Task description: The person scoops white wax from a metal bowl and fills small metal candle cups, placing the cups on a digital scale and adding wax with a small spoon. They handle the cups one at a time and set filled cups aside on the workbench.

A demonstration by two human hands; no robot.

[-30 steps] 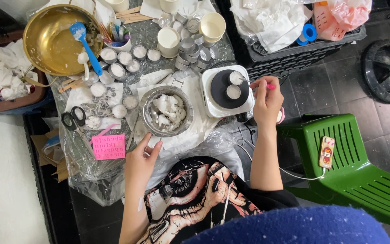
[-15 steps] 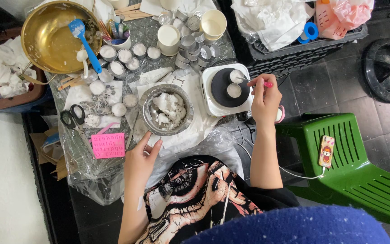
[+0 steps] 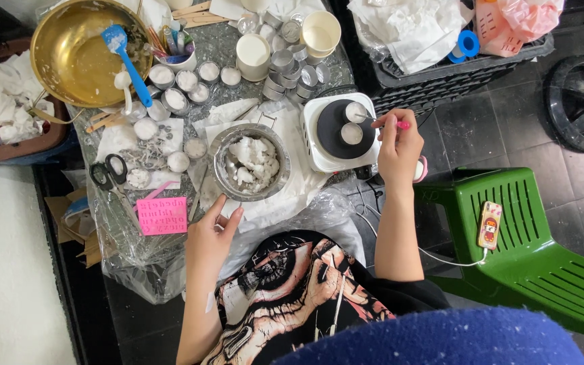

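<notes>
Right hand (image 3: 397,145) over the right edge of the counter (image 3: 238,40), grip pinched shut on a thin stick (image 3: 381,122) with a pink end. Far tip of the stick at or in the small tin (image 3: 356,111) on the black disc of the hotplate (image 3: 315,152). Second tin (image 3: 351,133) just beside the first, nearer the counter's front edge. Contents of both pale; liquid or solid, cannot tell.

Left hand (image 3: 211,233) flat at the front edge of the counter, grip open and empty, fingertips close to the steel bowl (image 3: 221,145) of white lumps, apparently not touching it.

Likely risks, judged from this layout:
- Tin tipped or pushed off the disc by a sideways nudge of the stick; light tin, nothing bracing it, no second hand near.
- Spill onto the disc or over the right edge of the counter, with the cable (image 3: 441,260) and the green stool (image 3: 528,236) carrying a phone (image 3: 489,224) directly below.
- Burn to fingers or wrist, so close over the hotplate, if the disc is on; cannot tell from here.
- Second tin knocked by the first, the two nearly touching.
- Plastic sheet (image 3: 136,263) over the counter loose and wrinkled at the front edge; a drag from the left hand could shift the steel bowl and the pink card (image 3: 162,215) beside it.
</notes>
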